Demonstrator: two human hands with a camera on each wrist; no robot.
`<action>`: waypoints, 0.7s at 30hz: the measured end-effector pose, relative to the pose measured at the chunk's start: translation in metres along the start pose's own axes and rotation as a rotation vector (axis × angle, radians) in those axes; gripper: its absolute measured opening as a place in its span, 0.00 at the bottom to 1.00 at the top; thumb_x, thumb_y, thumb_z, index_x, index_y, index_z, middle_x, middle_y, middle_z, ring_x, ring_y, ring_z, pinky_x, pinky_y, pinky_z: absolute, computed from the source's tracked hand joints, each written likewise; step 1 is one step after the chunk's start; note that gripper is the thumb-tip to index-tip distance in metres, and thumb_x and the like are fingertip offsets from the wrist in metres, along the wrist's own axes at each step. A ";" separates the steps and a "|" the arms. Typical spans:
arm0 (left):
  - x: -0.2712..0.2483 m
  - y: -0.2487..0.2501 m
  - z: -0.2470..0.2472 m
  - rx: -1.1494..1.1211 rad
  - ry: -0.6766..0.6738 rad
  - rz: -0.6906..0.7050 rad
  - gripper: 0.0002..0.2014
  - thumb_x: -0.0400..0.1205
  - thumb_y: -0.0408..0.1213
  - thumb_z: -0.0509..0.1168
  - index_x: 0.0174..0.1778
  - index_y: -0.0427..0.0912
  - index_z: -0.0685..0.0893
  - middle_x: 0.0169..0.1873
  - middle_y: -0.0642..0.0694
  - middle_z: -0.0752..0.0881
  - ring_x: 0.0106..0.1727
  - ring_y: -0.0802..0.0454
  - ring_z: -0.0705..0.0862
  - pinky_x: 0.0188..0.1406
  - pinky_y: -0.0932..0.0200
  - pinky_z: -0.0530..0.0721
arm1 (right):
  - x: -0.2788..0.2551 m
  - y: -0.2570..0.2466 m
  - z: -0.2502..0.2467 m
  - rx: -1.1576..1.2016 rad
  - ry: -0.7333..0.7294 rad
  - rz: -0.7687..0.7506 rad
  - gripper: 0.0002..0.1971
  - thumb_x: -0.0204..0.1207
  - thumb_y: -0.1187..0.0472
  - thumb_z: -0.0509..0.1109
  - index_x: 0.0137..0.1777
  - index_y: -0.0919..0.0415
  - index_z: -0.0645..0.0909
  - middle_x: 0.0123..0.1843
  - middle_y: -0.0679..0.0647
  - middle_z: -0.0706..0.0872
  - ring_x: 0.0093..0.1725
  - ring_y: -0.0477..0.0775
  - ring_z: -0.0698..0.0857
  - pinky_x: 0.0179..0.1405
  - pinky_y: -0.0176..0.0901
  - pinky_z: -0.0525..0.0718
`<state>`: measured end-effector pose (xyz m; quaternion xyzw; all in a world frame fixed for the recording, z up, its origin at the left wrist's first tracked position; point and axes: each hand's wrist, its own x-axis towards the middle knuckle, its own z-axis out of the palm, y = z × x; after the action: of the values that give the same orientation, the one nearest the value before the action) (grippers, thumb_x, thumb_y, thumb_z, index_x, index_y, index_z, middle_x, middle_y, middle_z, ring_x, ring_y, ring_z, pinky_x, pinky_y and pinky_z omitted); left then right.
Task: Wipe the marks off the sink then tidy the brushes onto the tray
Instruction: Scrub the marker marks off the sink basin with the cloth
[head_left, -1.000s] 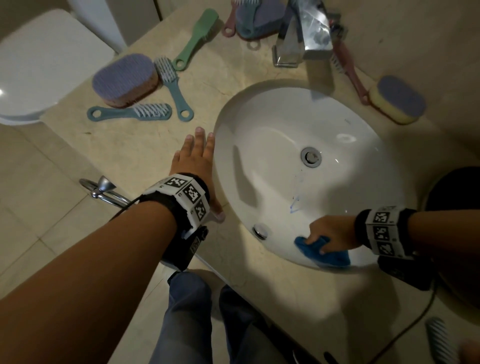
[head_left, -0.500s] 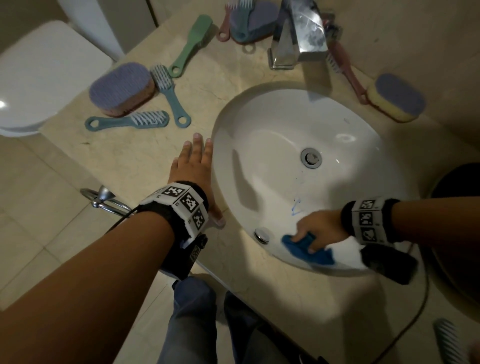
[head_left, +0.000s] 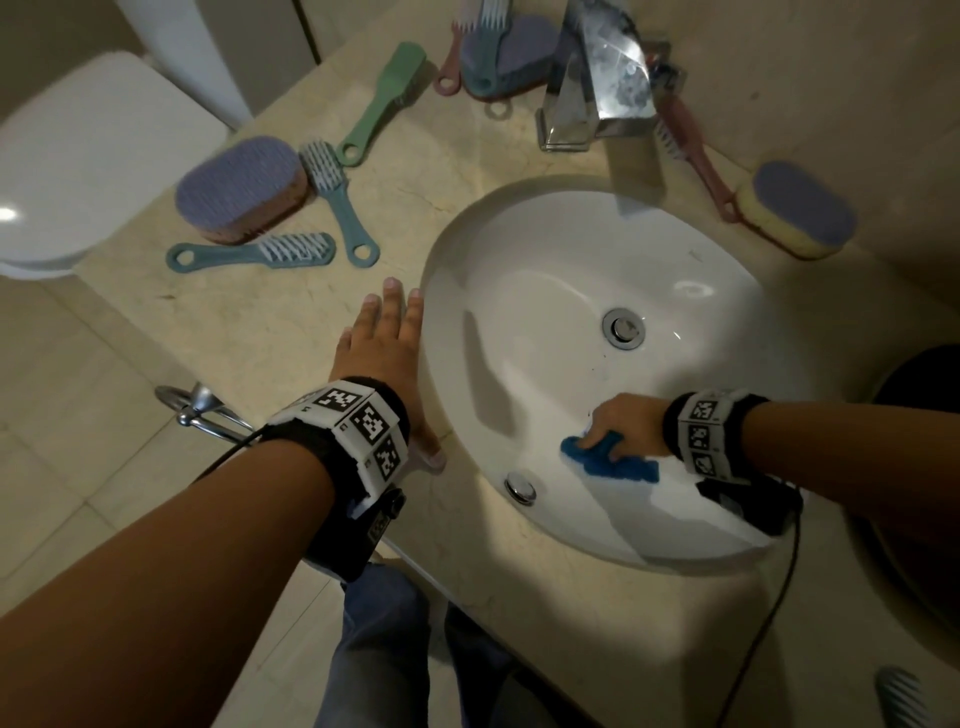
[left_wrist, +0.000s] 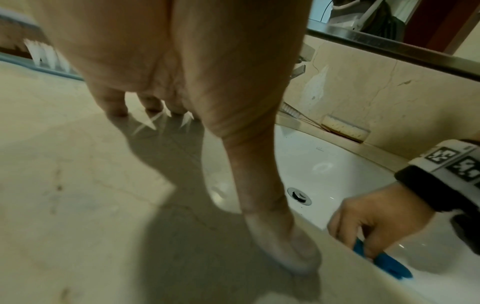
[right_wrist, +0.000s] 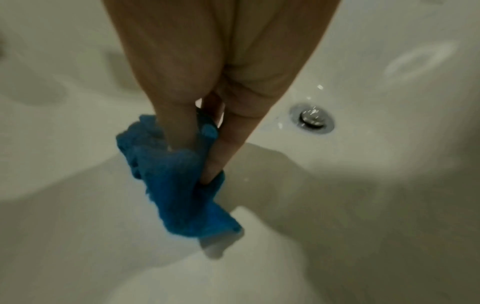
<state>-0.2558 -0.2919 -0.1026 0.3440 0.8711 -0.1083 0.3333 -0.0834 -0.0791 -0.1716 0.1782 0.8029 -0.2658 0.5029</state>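
Note:
My right hand (head_left: 621, 423) grips a crumpled blue cloth (head_left: 608, 460) (right_wrist: 179, 185) and presses it on the near inner wall of the white sink (head_left: 545, 249). The hand and cloth also show in the left wrist view, hand (left_wrist: 369, 222), cloth (left_wrist: 389, 263). My left hand (head_left: 384, 343) lies flat, fingers straight, on the beige counter (head_left: 260, 322) beside the sink's left rim. Two teal brushes (head_left: 260, 253) (head_left: 337, 197), a purple scrub brush (head_left: 241, 188) and a green brush (head_left: 387, 101) lie at the back left. A tiny dark speck (head_left: 605, 357) sits below the drain (head_left: 623, 327).
A chrome tap (head_left: 597, 78) stands behind the sink, with a pink brush (head_left: 691, 156) and a yellow-purple brush (head_left: 797, 210) to its right. More brushes (head_left: 498, 52) lie left of the tap. A white toilet lid (head_left: 78, 156) is at far left; a dark round object (head_left: 924, 467) at right.
My right hand has slid the blue cloth leftward and up the near sink wall, over the spot where a blue scribble showed. The left hand has stayed flat on the counter.

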 end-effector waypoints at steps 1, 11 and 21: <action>0.000 -0.001 0.000 -0.004 0.000 0.001 0.83 0.46 0.59 0.83 0.78 0.43 0.24 0.79 0.42 0.26 0.82 0.42 0.31 0.84 0.45 0.46 | 0.003 0.000 -0.009 -0.022 0.040 0.036 0.05 0.76 0.60 0.69 0.40 0.58 0.84 0.41 0.55 0.81 0.41 0.51 0.75 0.42 0.39 0.73; 0.000 0.000 -0.001 0.011 -0.008 -0.005 0.82 0.47 0.60 0.83 0.78 0.42 0.24 0.79 0.42 0.25 0.82 0.42 0.31 0.84 0.45 0.46 | 0.016 0.014 -0.006 -0.120 0.215 -0.086 0.16 0.78 0.50 0.66 0.46 0.66 0.78 0.48 0.63 0.83 0.46 0.58 0.80 0.50 0.50 0.77; -0.004 0.003 -0.004 -0.006 -0.016 -0.017 0.81 0.49 0.58 0.84 0.78 0.43 0.24 0.79 0.43 0.25 0.82 0.43 0.31 0.84 0.46 0.45 | 0.016 0.013 -0.012 0.146 0.230 -0.078 0.09 0.75 0.60 0.70 0.38 0.66 0.85 0.39 0.61 0.86 0.40 0.59 0.84 0.40 0.48 0.83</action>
<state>-0.2539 -0.2901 -0.0968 0.3347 0.8716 -0.1112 0.3406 -0.0916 -0.0616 -0.1846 0.2124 0.8401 -0.3207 0.3824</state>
